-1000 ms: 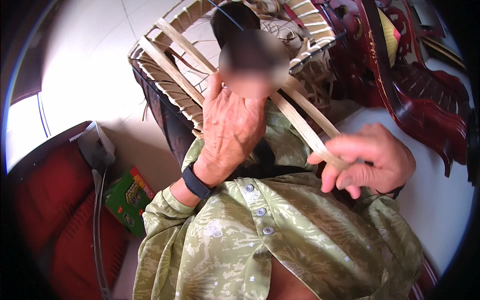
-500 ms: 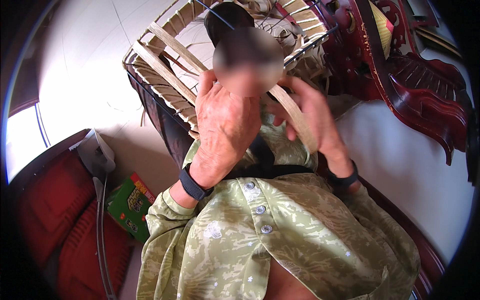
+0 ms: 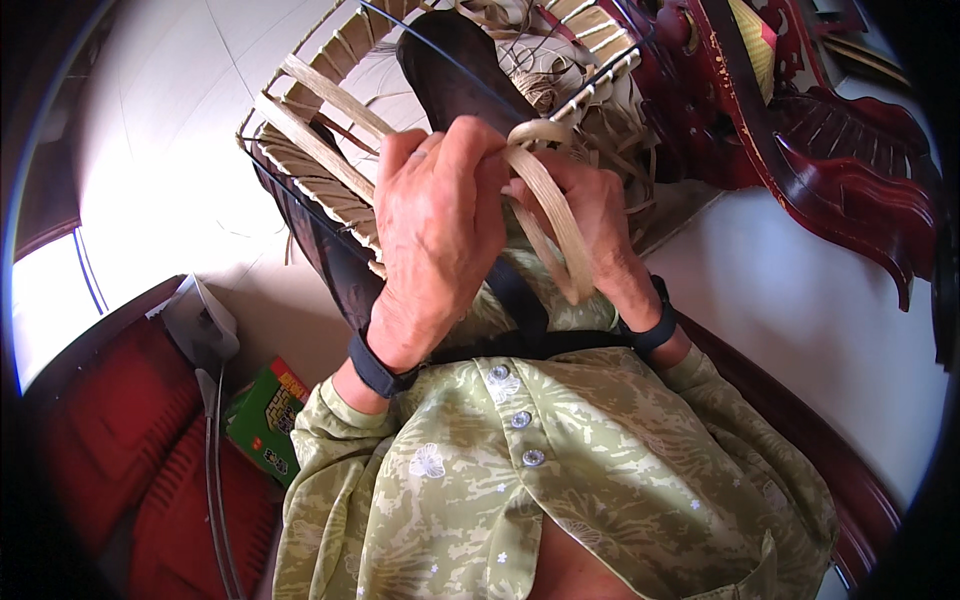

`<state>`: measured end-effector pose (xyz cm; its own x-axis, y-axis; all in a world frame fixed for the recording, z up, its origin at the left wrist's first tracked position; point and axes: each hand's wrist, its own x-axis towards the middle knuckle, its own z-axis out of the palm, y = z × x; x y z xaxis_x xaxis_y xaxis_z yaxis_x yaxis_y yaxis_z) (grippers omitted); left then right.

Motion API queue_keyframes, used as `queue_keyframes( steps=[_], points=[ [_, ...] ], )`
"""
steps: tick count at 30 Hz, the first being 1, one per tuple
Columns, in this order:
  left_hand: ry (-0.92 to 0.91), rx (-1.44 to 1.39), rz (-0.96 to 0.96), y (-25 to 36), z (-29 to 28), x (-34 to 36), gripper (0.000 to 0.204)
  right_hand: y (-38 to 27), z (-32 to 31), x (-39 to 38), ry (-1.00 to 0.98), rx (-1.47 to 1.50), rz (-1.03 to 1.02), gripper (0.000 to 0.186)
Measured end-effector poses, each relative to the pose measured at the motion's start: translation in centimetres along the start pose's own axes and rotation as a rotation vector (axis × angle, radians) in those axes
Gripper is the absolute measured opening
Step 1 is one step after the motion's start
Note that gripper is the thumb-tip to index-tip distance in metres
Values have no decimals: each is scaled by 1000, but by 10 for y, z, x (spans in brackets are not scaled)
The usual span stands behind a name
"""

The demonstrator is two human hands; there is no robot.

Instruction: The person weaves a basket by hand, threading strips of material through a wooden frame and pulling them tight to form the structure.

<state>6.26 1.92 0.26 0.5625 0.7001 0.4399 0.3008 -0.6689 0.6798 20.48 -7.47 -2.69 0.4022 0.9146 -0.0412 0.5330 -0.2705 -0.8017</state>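
On my lap rests a dark wire frame, its rim wrapped in beige strip (image 3: 315,190). Two flat woven bands (image 3: 335,95) run from its left side toward my left hand (image 3: 440,240). That hand is closed, with its fingers pinched near the front edge of the frame; its fingertips are partly hidden. My right hand (image 3: 595,215) is closed just beside it, thumb and fingers gripping a flat beige strip (image 3: 550,200). The strip curls in a loop above the fingers, and a longer loop hangs in front of the right hand.
Loose beige strips (image 3: 615,150) lie in a heap beyond my right hand. Carved dark red wooden furniture (image 3: 800,195) stands at the right. At the left are a green box (image 3: 268,420), a grey object with a cable (image 3: 200,325) and red seating (image 3: 110,400).
My right hand has moved up and left toward my left hand, and its fingers have closed in. The strip now bends into a loop above the fingers.
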Motion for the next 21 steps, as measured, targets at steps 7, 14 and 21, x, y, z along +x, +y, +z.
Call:
queue_keyframes(
  steps=[7, 14, 21],
  points=[
    [53, 35, 47, -13, -3, 41, 7, -27, -10, 26, -142, -222, -60, 33],
    [-122, 102, 35, -35, -27, 56, 11, -19, 14, 49, -274, 165, 144, 27],
    [-104, -29, 159, -51, -36, 32, 14, -3, 4, 13, -359, 440, 191, 22]
  ],
)
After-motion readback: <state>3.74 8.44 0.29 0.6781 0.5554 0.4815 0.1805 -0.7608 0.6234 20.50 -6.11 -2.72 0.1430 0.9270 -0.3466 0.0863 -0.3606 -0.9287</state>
